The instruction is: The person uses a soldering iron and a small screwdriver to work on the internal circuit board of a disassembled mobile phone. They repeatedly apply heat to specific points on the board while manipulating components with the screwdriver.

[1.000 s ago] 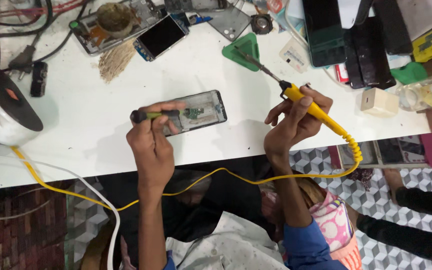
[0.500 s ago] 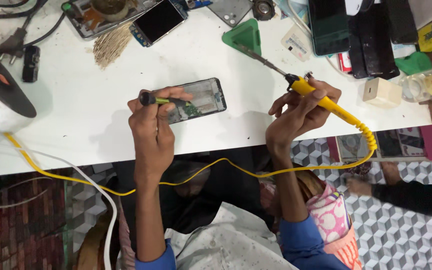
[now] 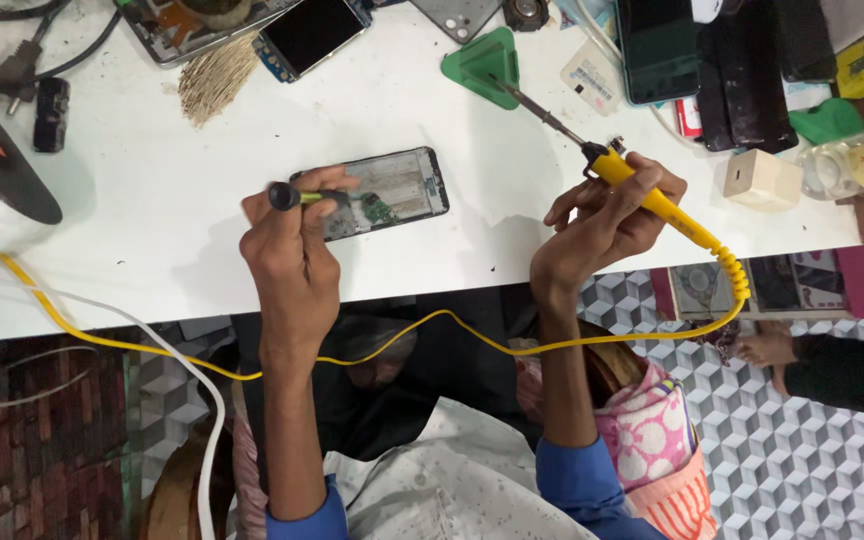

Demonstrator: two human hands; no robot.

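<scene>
Nearest the tabletop's [image 3: 102, 270] front edge, the left hand [image 3: 292, 250] pinches a small green-handled tool [image 3: 302, 196], its working end hidden over the opened phone [image 3: 387, 192]. That phone lies flat, long axis running along the front edge, just beyond the left knuckles and touching the fingertips. Off to its right, the right hand [image 3: 607, 225] is closed around a yellow soldering iron [image 3: 642, 190], hovering past the edge. Its metal tip slants up and leftward toward a green triangular stand [image 3: 482, 60] farther back, well apart from the phone.
</scene>
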